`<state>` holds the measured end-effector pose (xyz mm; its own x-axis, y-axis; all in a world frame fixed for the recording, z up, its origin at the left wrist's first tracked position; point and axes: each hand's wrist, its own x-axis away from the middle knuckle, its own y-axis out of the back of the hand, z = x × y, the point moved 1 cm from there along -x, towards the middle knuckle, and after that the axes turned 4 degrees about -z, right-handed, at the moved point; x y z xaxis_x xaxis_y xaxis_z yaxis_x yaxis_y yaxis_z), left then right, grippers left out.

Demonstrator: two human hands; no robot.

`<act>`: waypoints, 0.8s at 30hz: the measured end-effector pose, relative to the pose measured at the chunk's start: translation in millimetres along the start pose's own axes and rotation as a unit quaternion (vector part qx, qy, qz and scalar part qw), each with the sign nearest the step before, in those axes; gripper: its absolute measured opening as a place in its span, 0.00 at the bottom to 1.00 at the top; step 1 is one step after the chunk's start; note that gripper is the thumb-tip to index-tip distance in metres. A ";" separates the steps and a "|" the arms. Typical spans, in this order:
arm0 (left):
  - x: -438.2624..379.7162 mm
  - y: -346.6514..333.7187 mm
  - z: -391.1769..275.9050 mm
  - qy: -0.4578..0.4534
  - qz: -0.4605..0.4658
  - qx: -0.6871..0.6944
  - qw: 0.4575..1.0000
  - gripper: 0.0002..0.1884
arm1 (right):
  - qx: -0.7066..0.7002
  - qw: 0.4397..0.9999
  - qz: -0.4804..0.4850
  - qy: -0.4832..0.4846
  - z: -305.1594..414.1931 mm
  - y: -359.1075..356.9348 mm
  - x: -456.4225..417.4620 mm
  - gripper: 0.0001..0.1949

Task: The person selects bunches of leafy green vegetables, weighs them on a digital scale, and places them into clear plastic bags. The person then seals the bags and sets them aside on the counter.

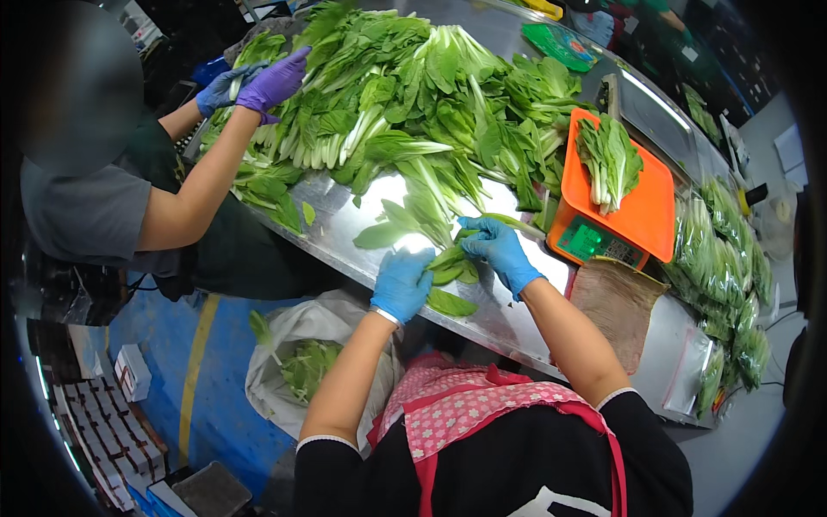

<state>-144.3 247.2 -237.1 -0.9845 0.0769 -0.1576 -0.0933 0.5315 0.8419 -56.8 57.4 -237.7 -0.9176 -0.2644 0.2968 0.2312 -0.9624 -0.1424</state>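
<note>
My right hand (499, 252), in a blue glove, grips a small bunch of leafy greens (449, 263) just above the steel table. My left hand (402, 284), gloved alike, is at the left edge of that bunch; its fingertips are partly hidden, so I cannot tell whether they pinch a leaf. Under the bunch, a loose leaf (452, 302) lies by the front edge of the table (510, 329). Beyond my hands, pale-stemmed greens (420, 213) spread from a large heap (400, 97).
An orange scale (652, 194) with a lit display bears a bunch of greens (607, 161). Beside it are a brown cloth-like sheet (614, 310) and bagged greens (723, 265). A white sack (278, 388) with leaves stands below. A co-worker's gloved hands (271, 84) handle greens at left.
</note>
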 end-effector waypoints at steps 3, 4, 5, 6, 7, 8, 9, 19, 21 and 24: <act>-8.1 -1.3 -7.2 0.030 -0.018 0.074 0.997 0.18 | 0.106 0.992 -0.052 0.033 -16.2 5.4 -2.8 0.14; -10.9 3.9 -18.9 0.000 -0.016 0.018 1.000 0.17 | 0.140 0.987 -0.066 0.035 -16.5 2.3 -6.0 0.15; -12.9 5.2 -27.4 -0.030 -0.014 -0.037 0.999 0.17 | 0.246 0.964 -0.081 0.068 -14.1 -3.2 -6.6 0.16; -4.4 -10.1 -20.5 -0.055 -0.028 -0.060 0.996 0.16 | 0.345 0.929 -0.086 0.102 -2.0 -19.9 -3.1 0.18; -1.2 -16.5 -19.9 -0.070 -0.022 -0.056 0.996 0.16 | 0.443 0.881 -0.099 0.134 7.4 -26.8 -0.2 0.19; 1.3 -20.6 -20.0 -0.084 -0.017 -0.052 0.995 0.16 | 0.516 0.837 -0.070 0.165 5.7 -27.4 -3.1 0.17; 2.9 -21.9 -20.7 -0.103 -0.008 -0.049 0.993 0.16 | 0.487 0.857 -0.083 0.145 2.4 -25.7 -6.3 0.17; 13.3 -6.1 -34.8 0.014 -0.096 0.141 0.985 0.19 | -0.033 0.995 -0.096 -0.002 22.5 28.1 13.2 0.13; 7.4 -3.3 -50.5 0.085 -0.136 0.277 0.948 0.15 | -0.093 0.991 -0.091 -0.037 15.8 36.1 17.9 0.14; 13.4 -31.4 -40.7 0.183 -0.139 0.254 0.939 0.15 | -0.128 0.985 -0.113 -0.026 19.6 36.4 28.0 0.14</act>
<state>-160.5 197.2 -244.6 -0.9263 -0.3702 -0.0696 -0.3634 0.8297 0.4238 -67.7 13.7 -216.1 -0.9171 -0.0542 0.3949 -0.0721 -0.9518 -0.2981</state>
